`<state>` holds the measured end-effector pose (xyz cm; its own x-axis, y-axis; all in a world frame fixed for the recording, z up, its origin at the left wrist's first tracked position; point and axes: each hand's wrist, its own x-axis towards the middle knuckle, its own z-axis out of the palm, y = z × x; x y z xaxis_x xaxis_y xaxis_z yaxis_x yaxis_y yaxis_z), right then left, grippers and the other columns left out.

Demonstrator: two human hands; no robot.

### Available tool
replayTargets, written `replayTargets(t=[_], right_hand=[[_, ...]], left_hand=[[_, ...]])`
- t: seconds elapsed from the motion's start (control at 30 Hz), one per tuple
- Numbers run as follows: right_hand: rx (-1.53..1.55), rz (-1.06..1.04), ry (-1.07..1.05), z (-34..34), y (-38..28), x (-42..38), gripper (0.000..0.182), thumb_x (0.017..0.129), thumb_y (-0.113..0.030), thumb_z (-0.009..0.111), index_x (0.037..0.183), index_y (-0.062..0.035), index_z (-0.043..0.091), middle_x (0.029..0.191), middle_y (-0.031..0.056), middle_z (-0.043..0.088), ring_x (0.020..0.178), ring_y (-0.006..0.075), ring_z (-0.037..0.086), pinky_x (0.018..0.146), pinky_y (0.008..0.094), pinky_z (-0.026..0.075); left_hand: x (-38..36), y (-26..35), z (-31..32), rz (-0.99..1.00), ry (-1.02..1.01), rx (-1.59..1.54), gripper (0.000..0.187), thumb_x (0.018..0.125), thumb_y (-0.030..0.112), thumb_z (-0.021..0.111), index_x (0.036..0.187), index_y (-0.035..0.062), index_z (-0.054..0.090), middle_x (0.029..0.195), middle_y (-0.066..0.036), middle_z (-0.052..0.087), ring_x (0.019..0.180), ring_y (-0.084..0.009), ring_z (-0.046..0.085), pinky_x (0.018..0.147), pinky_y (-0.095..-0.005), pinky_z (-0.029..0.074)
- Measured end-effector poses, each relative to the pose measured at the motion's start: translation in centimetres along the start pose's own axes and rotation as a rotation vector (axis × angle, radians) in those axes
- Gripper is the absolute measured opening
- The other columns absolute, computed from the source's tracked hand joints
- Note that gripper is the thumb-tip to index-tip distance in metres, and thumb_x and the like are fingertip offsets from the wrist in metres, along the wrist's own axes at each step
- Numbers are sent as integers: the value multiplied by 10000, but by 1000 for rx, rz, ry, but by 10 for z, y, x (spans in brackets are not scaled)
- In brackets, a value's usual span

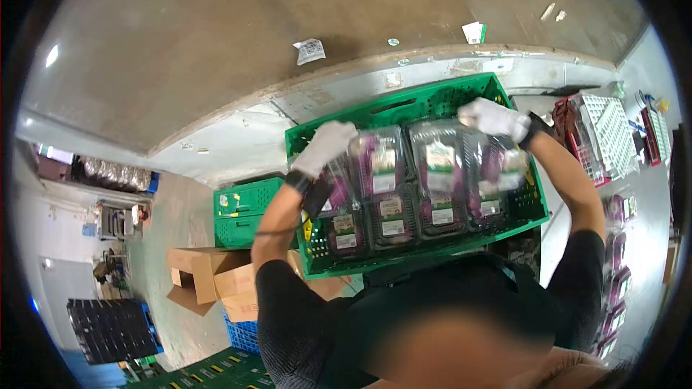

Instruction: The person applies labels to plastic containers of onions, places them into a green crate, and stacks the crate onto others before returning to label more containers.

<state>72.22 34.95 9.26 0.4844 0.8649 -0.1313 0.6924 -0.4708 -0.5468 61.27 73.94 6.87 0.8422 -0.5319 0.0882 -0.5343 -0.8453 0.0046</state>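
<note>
A green plastic crate [432, 94] stands in front of me, holding rows of clear plastic clamshell packs [440, 162] with purple contents and white-and-green labels. My left hand [328, 148], in a white glove, curls over the far edge of the leftmost pack [337, 187] in the upper row. On the other side, my gloved right hand [497, 119] grips the far end of the rightmost pack [497, 162], which is slightly blurred. More packs [393, 227] lie below, nearer my body. The palms and some fingertips are hidden.
At right, a metal table [569, 245] carries a line of similar packs [620, 248] and a white grid tray [609, 133]. A low pale wall [223, 140] runs behind the crate. Left are cardboard boxes [209, 274], green crates [249, 209] and a black stack [112, 328].
</note>
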Motion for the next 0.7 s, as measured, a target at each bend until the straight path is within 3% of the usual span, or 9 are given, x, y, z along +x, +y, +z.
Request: replayTargets(t=[0.07,0.1,0.17,0.2,0.27,0.37,0.53,0.63,0.7], right_hand=[[-109,130,302,42,36,47,169,878,-191,527,848,-37,590,752,210,604,758,395,592,680,443,462],[-118,152,457,50,42,58,165,879,-200,530,879,-46,589,765,209,607,766,392,595,694,441,469],[-219,228,666,47,40,64,221,889,-243,530,1026,-74,564,900,188,626,858,370,596,727,458,474],[-373,351,665,46,16,50,310,888,-276,537,1123,-74,528,1076,167,590,987,357,552,787,466,449],[-431,201,761,62,-18,10,476,850,-340,572,1235,-72,484,1201,157,513,1108,358,471,907,511,354],[-578,144,508,119,-24,-23,694,742,-463,669,1307,-117,461,1282,171,464,1150,377,448,1008,542,283],[-383,-47,500,109,18,6,792,664,-480,725,1287,-68,459,1311,173,437,1172,375,429,1031,549,266],[-261,28,317,104,9,5,715,743,-487,676,1232,-6,473,1213,235,460,1133,391,443,985,482,345],[-239,-157,616,113,6,-7,655,760,-504,655,1105,37,525,1139,251,479,1060,403,469,896,481,401]], left_hand=[[22,-29,30,-251,31,-197,151,804,189,527,828,88,637,753,-129,628,738,-356,621,664,-462,493],[24,-38,39,-273,-69,-42,170,795,168,529,873,96,662,817,-135,628,761,-376,611,694,-480,478],[4,-17,51,-432,173,-62,268,824,238,532,1025,88,627,996,-135,609,955,-328,577,789,-469,446],[-12,10,40,-458,253,-25,341,839,272,529,1117,88,601,1075,-141,598,1049,-314,549,855,-475,425],[-51,61,27,-412,274,36,589,825,398,596,1310,89,471,1292,-146,483,1223,-330,426,1006,-533,298],[-80,97,50,-344,79,-10,982,610,627,707,1388,119,389,1429,-153,350,1321,-353,303,1047,-613,156],[-41,67,71,-299,162,142,853,672,610,663,1330,112,447,1369,-121,422,1254,-308,385,1022,-569,258],[-41,80,56,-346,103,42,818,700,542,683,1351,118,426,1381,-164,404,1278,-346,357,1059,-555,234],[-42,109,41,-463,36,59,834,693,451,737,1367,90,403,1409,-232,354,1313,-409,299,1095,-539,192]])
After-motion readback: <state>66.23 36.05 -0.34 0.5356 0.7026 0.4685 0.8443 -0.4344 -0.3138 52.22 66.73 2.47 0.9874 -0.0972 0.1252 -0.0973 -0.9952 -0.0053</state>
